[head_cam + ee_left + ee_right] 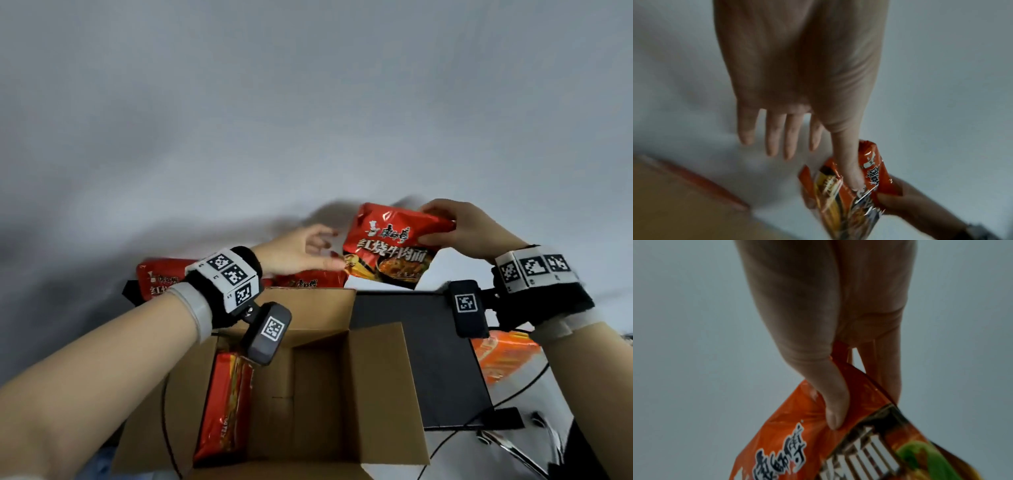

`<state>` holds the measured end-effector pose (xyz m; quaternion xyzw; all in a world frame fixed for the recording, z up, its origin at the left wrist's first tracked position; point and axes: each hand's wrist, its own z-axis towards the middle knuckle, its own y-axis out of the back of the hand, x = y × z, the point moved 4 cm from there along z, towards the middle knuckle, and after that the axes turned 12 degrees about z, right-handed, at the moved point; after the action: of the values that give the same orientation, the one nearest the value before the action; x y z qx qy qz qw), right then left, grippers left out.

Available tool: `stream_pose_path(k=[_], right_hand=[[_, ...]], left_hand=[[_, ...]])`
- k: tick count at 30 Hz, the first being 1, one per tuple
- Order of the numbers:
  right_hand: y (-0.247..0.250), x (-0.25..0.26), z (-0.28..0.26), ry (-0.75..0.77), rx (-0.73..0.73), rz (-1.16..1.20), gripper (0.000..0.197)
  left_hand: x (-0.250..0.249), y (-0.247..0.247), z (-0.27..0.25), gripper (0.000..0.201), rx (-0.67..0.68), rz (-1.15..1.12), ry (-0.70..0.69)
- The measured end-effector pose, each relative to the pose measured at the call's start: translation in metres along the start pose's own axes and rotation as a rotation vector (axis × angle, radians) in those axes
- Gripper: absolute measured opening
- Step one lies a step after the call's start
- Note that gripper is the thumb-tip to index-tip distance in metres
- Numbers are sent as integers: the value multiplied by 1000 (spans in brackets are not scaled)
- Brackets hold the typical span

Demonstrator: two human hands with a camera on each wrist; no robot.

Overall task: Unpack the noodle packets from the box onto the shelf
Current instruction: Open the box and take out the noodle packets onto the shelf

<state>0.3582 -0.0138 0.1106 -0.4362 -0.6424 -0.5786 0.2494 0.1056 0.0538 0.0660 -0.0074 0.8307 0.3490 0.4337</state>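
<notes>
Right hand (pixel 469 229) pinches packet (pixel 394 243) top edge; left hand (pixel 301 251) released, thumb touching. Light, crinkly, slippery, brittle inside: grip edges.

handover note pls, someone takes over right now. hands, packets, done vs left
Right hand grips a red noodle packet by its upper corner, held in the air above the white shelf.
Left hand open, thumb touching that packet's lower left edge.
Done: at least two packets already lie on the shelf behind the box.
Left: set this one down, then the packets still in the box.
</notes>
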Motion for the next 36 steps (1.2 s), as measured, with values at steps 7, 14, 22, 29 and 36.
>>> stream_pose_path(k=[7, 14, 22, 29, 36], right_hand=[[-26, -103, 32, -180, 29, -265, 36], [-73, -150, 66, -231, 44, -269, 52], [-84, -155, 65, -229, -50, -311, 47], [-56, -133, 45, -224, -194, -381, 50], [-73, 16, -6, -8, 220, -307, 12]], left_hand=[[58, -16, 6, 30, 48, 174, 200], [71, -9, 6, 20, -34, 127, 204], [72, -10, 9, 19, -66, 100, 179], [76, -1, -2, 26, -44, 84, 168], [96, 22, -35, 34, -22, 119, 199]])
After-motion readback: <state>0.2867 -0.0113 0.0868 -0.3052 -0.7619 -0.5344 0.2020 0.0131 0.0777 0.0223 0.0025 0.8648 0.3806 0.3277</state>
